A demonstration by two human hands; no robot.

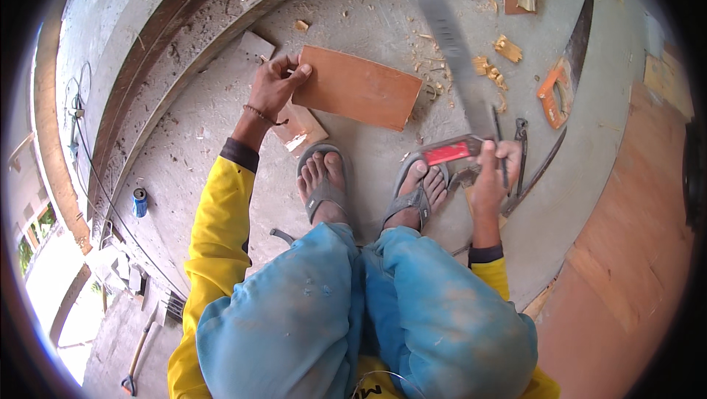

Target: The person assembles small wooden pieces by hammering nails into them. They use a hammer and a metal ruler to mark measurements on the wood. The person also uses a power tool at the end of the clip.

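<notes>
My left hand (278,88) is closed on the left end of a flat reddish-brown wooden board (361,88), thumb on top, holding it above the concrete floor. My right hand (490,178) is closed around the end of a try square (449,151) with a red and dark handle. The square's long metal blade points up and away, blurred by motion. A thin dark pencil-like stick (500,150) also sticks out between the right fingers. The board and the square are apart. Under the board's near left corner lies a wood offcut (303,132).
A handsaw (563,79) with an orange handle lies at right, near dark metal tools (521,132). Wood chips (508,48) litter the floor ahead. Brown plywood (611,252) covers the right side. A blue can (140,202) stands at left by a black cable (96,171).
</notes>
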